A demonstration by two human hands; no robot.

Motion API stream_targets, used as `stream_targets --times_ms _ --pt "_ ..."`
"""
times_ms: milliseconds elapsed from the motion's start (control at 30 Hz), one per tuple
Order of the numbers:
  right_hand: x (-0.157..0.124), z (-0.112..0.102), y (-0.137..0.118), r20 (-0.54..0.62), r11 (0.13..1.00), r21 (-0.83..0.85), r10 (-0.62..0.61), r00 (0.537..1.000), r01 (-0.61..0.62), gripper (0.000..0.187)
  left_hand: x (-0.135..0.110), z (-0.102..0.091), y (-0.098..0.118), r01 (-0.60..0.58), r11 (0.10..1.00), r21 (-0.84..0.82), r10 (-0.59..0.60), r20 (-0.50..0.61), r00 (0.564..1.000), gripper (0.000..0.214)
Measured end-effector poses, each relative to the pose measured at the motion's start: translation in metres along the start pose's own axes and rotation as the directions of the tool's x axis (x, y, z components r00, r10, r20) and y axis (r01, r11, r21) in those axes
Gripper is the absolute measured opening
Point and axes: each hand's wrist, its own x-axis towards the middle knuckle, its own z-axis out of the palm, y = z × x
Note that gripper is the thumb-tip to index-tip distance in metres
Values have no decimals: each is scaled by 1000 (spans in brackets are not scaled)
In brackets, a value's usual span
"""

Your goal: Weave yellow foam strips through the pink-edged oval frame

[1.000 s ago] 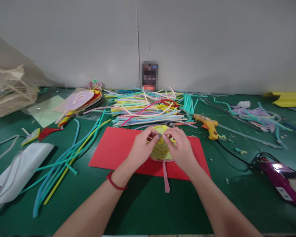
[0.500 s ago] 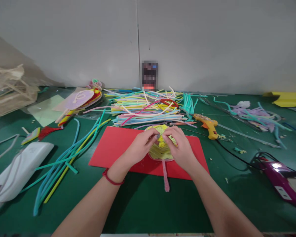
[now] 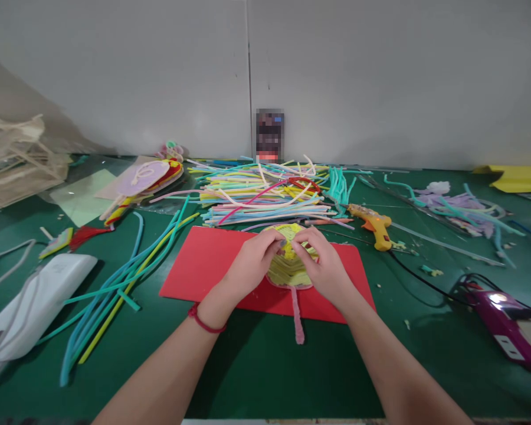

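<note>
1. Yellow fan [image 3: 287, 276], on red board [image 3: 207, 260]; face largely covered, pink handle [image 3: 298, 319] in place.
2. Left hand [image 3: 253, 262], right hand [image 3: 323, 261]: fingers narrow, over fan; anything pinched, cannot tell.
3. Remaining work: unclear behind hands.

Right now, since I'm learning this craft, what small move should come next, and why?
Perhaps gently press the bright yellow piece onto the round yellow fan: the left hand and right hand have fingertips right beside it, and the red board lies underneath.
</note>
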Motion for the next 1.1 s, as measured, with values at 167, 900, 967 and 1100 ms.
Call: stream_targets --times_ms 167,900,967,1100 --pt "0 2 6 -11 997 -54 -48 999 48 11 0 -3 -2 -8 995 95 -1 91 996 15" --pt "-2 3 4 -20 989 8 151 988 -151 13 1 3 1 72 997 2 -72 35 997 13" --pt "-1 3 3 -4 984 31 177 984 -177 12 0 5 0 55 998 21 -56 14 998 14" --pt "-1 2 2 18 977 48 206 978 -206 12 -2 7 -2 28 996 84 -27 -20 999 16"
